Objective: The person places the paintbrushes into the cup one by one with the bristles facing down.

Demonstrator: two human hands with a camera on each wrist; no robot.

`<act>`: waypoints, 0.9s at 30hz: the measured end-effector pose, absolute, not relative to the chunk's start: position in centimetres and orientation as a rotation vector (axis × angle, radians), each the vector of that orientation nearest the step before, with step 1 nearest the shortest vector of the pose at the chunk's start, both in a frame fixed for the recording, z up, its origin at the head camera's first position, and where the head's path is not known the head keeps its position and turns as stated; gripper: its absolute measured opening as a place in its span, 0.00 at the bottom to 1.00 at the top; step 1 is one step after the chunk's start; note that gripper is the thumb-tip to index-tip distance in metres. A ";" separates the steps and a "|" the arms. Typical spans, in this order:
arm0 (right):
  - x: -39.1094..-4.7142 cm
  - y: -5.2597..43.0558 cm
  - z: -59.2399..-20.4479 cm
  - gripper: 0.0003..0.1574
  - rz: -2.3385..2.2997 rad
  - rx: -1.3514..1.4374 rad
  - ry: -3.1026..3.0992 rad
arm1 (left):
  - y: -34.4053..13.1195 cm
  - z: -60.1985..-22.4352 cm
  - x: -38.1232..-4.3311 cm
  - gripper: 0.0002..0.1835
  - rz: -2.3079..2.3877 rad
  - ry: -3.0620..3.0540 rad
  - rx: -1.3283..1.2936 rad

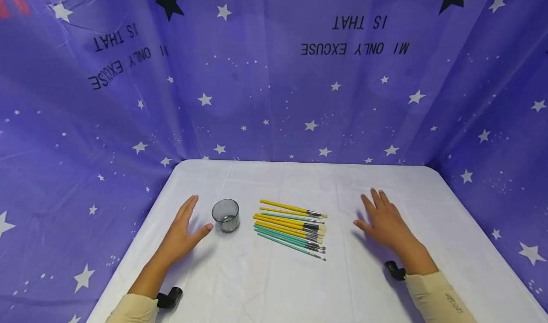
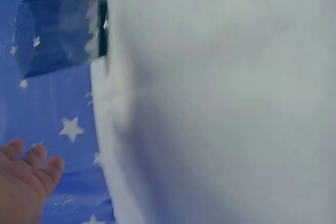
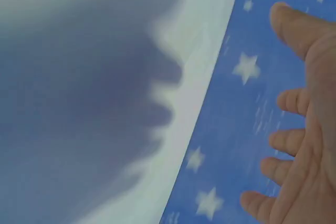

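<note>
Paintbrushes (image 1: 280, 221), yellow and teal, lying in a loose row between the hands; handle ends face the left hand (image 1: 181, 232), bristles the right hand (image 1: 385, 220). Both hands released, fingers extended, held above the counter (image 1: 299, 285). Clear glass cup (image 1: 225, 213) upright just beside the left thumb, between that hand and the handles. Wide gap from bristles to right hand; narrower gap from cup to handles. Counter's side edges run outside each hand; far edge lies beyond the fingertips, against purple star-print cloth (image 1: 265, 75).
</note>
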State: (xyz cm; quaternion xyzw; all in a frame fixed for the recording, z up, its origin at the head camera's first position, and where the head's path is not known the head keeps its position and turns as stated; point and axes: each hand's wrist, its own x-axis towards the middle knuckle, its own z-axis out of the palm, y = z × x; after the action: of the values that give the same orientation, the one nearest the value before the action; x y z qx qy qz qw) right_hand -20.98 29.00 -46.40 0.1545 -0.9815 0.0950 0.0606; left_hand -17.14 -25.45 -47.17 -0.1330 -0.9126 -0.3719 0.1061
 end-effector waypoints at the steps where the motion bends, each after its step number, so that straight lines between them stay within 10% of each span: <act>1: -21.6 27.9 -46.2 0.50 0.290 0.513 -2.960 | -25.3 -47.3 -17.4 0.50 -1.144 -2.674 -0.380; 27: -32.5 10.8 -47.6 0.22 0.762 1.236 -2.930 | -21.6 -48.1 -20.8 0.47 -1.776 -2.564 -0.319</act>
State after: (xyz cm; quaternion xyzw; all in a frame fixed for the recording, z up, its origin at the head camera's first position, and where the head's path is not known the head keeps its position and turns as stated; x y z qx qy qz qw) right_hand -32.46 10.77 -47.56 0.3771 -0.8942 0.2327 -0.0641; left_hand -20.77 -21.60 -48.14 -0.1016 -0.8178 -0.5665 0.0031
